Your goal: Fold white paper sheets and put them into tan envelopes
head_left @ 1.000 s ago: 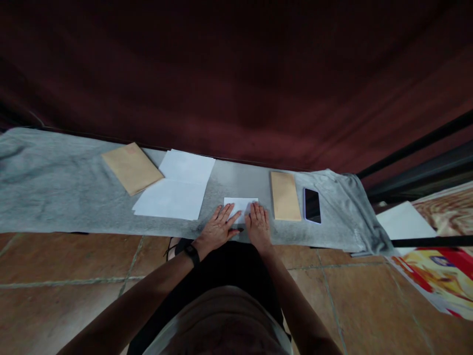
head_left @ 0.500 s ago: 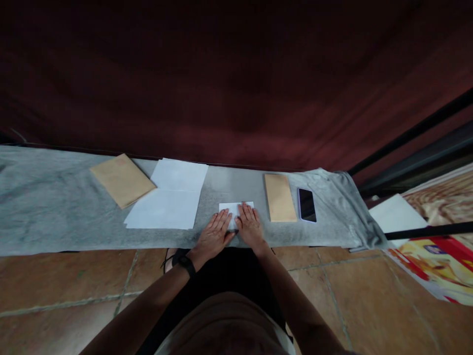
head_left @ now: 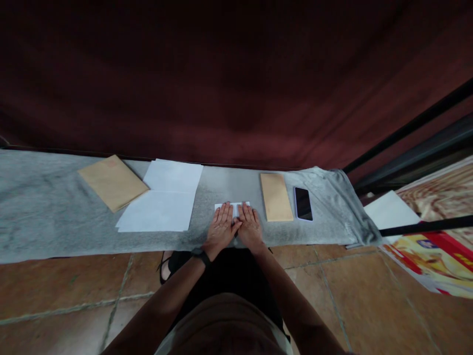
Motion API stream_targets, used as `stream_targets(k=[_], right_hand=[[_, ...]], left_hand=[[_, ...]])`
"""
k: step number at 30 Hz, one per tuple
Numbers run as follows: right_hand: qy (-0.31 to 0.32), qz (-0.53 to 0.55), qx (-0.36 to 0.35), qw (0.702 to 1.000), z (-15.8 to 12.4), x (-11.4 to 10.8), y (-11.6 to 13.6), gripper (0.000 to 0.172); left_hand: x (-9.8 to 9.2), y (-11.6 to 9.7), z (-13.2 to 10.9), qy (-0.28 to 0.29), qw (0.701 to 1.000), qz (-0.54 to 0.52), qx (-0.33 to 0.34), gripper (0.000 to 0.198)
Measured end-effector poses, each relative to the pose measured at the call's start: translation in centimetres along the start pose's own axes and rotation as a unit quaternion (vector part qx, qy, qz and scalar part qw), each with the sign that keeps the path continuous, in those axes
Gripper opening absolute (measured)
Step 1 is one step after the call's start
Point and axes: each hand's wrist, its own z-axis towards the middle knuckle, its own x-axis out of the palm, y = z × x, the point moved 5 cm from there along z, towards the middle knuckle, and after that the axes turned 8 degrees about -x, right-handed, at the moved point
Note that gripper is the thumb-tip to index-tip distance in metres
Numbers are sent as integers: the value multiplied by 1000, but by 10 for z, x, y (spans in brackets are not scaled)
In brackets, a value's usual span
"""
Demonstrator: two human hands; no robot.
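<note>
Black wristband: it circles the wearer's left wrist (head_left: 201, 256), nearest of the things named here.
Left hand (head_left: 220, 229): palm down, fingers outstretched together over the paper, not curled round anything; its thumb reaches the right hand.
Right hand (head_left: 250, 228): likewise flat, fingers extended, covering the paper's other side without pinching it.
Small white paper (head_left: 235, 211): on the cloth under both hands, showing only between them and along its far edge.
Paper, done: it is far smaller than the spread sheets, so folding seems likely; the layers are hidden.
Paper, left: the flattening appears unfinished, as both hands cover it.
White sheets (head_left: 166, 197): spread flat to the person's left, a faint line across them, apart from the hands; these look unworked apart from that line.
Right-hand brown envelope (head_left: 276, 197): flat, near the right hand, untouched; whether anything is inside cannot be told.
Phone (head_left: 303, 203): just beyond that envelope, screen dark.
Left-hand brown envelope (head_left: 114, 182): tilted, one corner overlapping the sheets, also untouched.
Dark red curtain (head_left: 236, 98): behind the grey cloth (head_left: 229, 185).
</note>
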Motion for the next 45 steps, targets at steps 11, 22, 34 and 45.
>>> stream_targets(k=[11, 22, 34, 45], right_hand=[[-42, 14, 13, 999, -7, -1, -1, 57], [-71, 2, 19, 997, -22, -4, -9, 58], [-75, -15, 14, 997, -28, -3, -11, 58], [-100, 126, 46, 986, -31, -11, -15, 50]], left_hand=[[-9, 36, -14, -21, 999, 30, 29, 71], [-23, 52, -24, -10, 999, 38, 32, 65], [-21, 31, -28, 90, 986, 121, 65, 54], [-30, 22, -22, 64, 997, -10, 33, 55]])
